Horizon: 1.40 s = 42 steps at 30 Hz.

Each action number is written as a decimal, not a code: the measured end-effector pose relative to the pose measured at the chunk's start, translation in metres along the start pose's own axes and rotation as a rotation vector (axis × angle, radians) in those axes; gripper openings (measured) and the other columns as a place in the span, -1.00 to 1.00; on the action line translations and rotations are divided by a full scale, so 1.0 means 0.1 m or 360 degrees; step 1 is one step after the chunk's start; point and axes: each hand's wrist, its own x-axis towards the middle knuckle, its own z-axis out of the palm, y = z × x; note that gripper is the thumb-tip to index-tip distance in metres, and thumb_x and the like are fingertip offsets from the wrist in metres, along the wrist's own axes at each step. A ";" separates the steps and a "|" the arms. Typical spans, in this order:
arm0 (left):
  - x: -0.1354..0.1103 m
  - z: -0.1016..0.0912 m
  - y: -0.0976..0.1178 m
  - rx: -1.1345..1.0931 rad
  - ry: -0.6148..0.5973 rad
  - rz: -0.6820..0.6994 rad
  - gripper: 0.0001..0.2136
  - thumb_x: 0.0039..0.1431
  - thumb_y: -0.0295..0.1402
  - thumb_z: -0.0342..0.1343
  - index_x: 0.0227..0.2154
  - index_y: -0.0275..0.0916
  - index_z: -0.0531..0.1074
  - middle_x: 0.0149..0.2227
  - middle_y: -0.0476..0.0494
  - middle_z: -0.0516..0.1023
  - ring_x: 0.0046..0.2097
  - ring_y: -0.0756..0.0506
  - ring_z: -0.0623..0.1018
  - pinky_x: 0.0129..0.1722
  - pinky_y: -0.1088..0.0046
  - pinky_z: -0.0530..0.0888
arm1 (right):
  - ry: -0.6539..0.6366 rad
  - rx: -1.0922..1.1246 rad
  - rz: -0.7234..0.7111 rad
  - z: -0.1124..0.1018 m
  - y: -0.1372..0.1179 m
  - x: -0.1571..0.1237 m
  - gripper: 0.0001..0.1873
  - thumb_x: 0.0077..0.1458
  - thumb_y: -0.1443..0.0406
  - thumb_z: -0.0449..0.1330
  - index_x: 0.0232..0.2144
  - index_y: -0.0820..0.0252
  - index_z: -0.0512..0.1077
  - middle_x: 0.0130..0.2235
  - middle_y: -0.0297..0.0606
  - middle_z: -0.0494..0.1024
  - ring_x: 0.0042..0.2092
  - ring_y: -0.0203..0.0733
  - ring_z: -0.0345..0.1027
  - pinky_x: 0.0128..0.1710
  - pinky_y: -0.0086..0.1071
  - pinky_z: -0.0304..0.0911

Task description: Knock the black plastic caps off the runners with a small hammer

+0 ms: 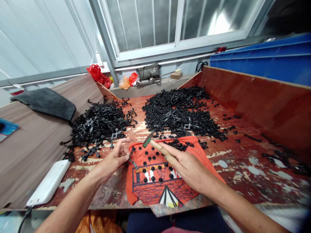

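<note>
My right hand [183, 163] is wrapped round the light wooden handle of a small hammer [157, 147]. Its narrow green and grey head [147, 139] is up over the far edge of an orange printed cloth [155, 193]. At the cloth's left edge, my left hand [119, 152] has its thumb and fingers pinched at a thin black jointed piece [132, 161]; the exact grip is partly hidden. Several small round black parts [153, 168] stand spread out on the cloth, between my hands. A little heap of black parts [176, 144] lies at its far side.
Large piles of black pieces lie behind on the left [99, 121] and centre right [177, 113]. A white power bank or phone-like device [50, 183] with a cable is at the left. A red-brown board [243, 97] walls the right side, a blue crate [264, 60] behind it.
</note>
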 end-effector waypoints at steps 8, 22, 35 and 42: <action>0.03 0.11 -0.04 -0.0069 -0.0129 -0.0035 -0.69 -0.03 -0.11 0.28 -0.40 -0.25 0.42 -0.47 0.03 0.41 -0.47 0.03 0.32 -0.48 0.53 0.19 | -0.0027 -0.0016 0.0060 0.05 0.17 -0.11 -0.50 0.39 0.22 -0.08 0.31 -0.32 0.13 0.20 -0.51 0.44 0.11 -0.05 0.44 0.11 -0.07 0.34; 0.21 0.32 -0.22 -0.0147 0.0117 -0.0158 -0.60 -0.23 -0.24 0.41 -0.50 -0.24 0.27 -0.60 0.05 0.47 -0.61 0.03 0.48 -0.56 0.56 0.31 | -0.0070 -0.0001 0.0137 0.01 0.30 -0.29 -0.55 0.43 0.15 -0.13 0.29 -0.43 0.11 0.31 -0.59 0.24 0.22 -0.07 0.31 0.24 -0.04 0.18; 0.30 0.38 -0.23 0.0086 0.0146 -0.0235 -0.59 -0.19 -0.15 0.38 -0.56 -0.20 0.23 -0.67 0.10 0.39 -0.71 0.06 0.38 -0.70 0.56 0.29 | -0.0145 -0.0165 0.0086 0.05 0.18 -0.30 -0.46 0.39 0.27 -0.08 0.31 -0.44 0.08 0.19 -0.55 0.44 0.07 -0.08 0.48 0.00 -0.18 0.40; 0.29 0.35 -0.29 0.0141 0.0102 -0.0210 -0.61 -0.13 -0.07 0.33 -0.54 -0.20 0.26 -0.72 0.16 0.30 -0.71 0.06 0.35 -0.69 0.55 0.34 | -0.0139 -0.0416 -0.0017 0.18 0.07 -0.19 -0.43 0.35 0.33 0.00 0.32 -0.29 0.13 -0.13 -0.40 0.68 -0.22 -0.14 0.59 -0.27 -0.38 0.41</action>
